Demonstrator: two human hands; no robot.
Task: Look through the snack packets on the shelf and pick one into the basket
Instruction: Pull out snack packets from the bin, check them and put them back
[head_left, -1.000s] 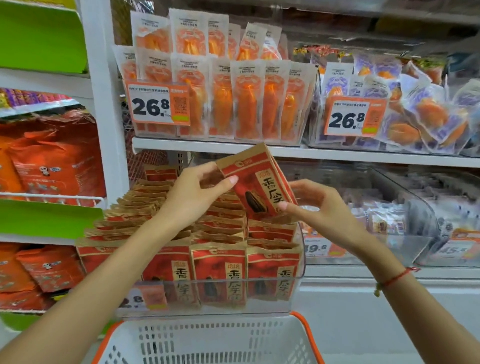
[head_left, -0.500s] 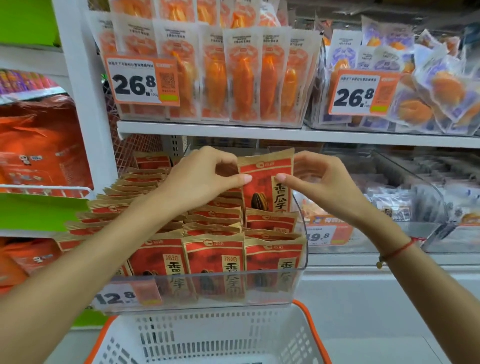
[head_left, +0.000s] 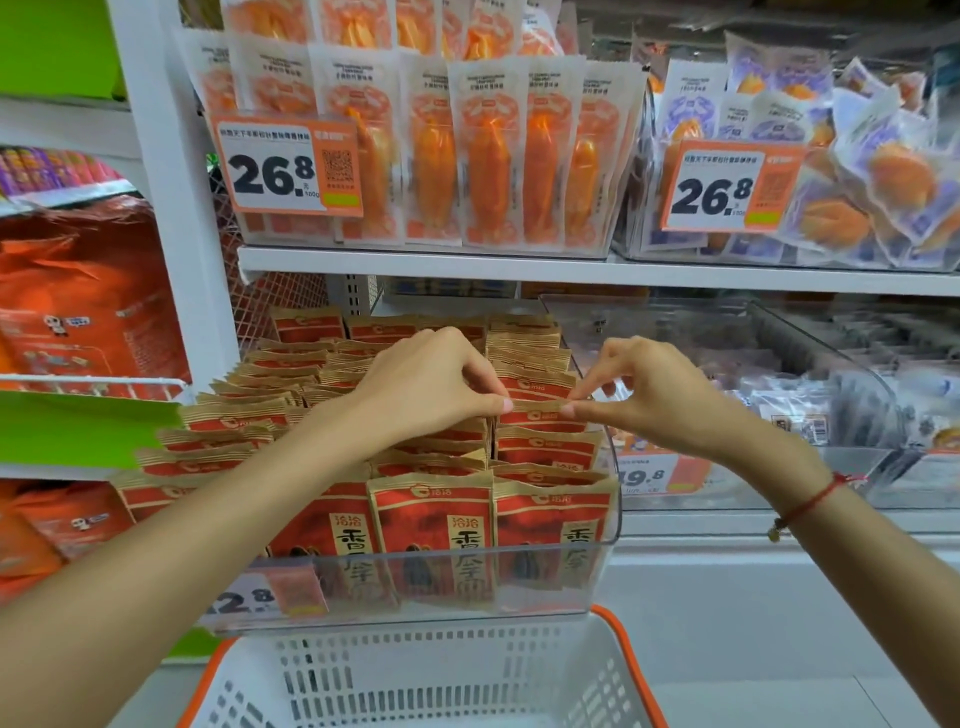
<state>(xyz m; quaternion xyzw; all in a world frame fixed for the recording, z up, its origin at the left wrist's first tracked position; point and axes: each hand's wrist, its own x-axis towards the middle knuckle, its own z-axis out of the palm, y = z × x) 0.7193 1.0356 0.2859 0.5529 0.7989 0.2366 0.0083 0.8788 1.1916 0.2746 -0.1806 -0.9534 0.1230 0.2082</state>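
both hands meet over the clear bin (head_left: 610, 519) of red-and-gold snack packets (head_left: 431, 525) on the shelf: the left hand (head_left: 431, 384) and the right hand (head_left: 644, 392) each pinch the top edge of one packet (head_left: 537, 410) standing in the right-hand row. the white basket (head_left: 415, 680) with an orange rim sits below the bin

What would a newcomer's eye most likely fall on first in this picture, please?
Probably the two hands at the centre: the left hand and right hand pinch the top edge of one red snack packet standing in the clear bin. Next, the big 26.8 price tag on the shelf above, and the white basket below.
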